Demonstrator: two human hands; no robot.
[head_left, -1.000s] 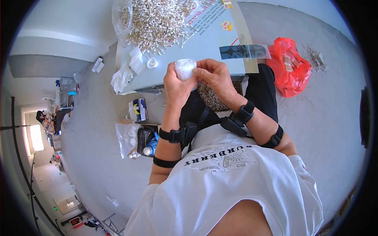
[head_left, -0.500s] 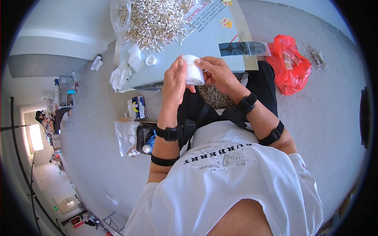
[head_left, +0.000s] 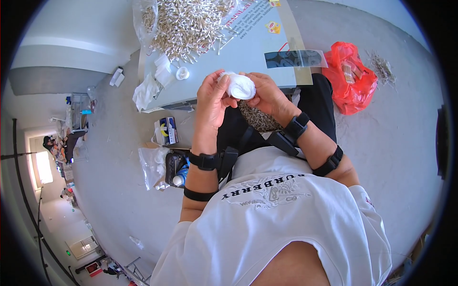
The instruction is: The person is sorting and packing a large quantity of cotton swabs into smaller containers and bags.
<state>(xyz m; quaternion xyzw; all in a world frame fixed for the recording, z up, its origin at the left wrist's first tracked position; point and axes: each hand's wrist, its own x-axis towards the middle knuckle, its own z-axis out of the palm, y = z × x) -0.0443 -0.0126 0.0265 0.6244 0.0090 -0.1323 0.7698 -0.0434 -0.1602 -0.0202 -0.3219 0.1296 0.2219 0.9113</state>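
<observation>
Between my two hands is a white wrapped roll (head_left: 241,87), held above the table's near edge. Its rounded, folded end now faces me. My left hand (head_left: 212,97) closes around the left side, thumb on top. From the right, my right hand (head_left: 267,94) grips the other side, its fingers partly hidden behind the roll. A large heap of cotton swabs (head_left: 188,31) lies beyond my hands on the table (head_left: 248,55). Left of the roll are a small white round piece (head_left: 182,73) and crumpled white sheets (head_left: 147,91).
More swabs (head_left: 261,117) show below the table edge between my legs. A red plastic bag (head_left: 350,78) lies on the floor at right, near scattered sticks (head_left: 381,68). A small box (head_left: 165,131) and a black container with a blue bottle (head_left: 179,177) are at left. People (head_left: 59,145) are far left.
The roll has tipped, turning its folded end toward me; a thin band round its side is no longer visible. Both hands have shifted their grip slightly.
</observation>
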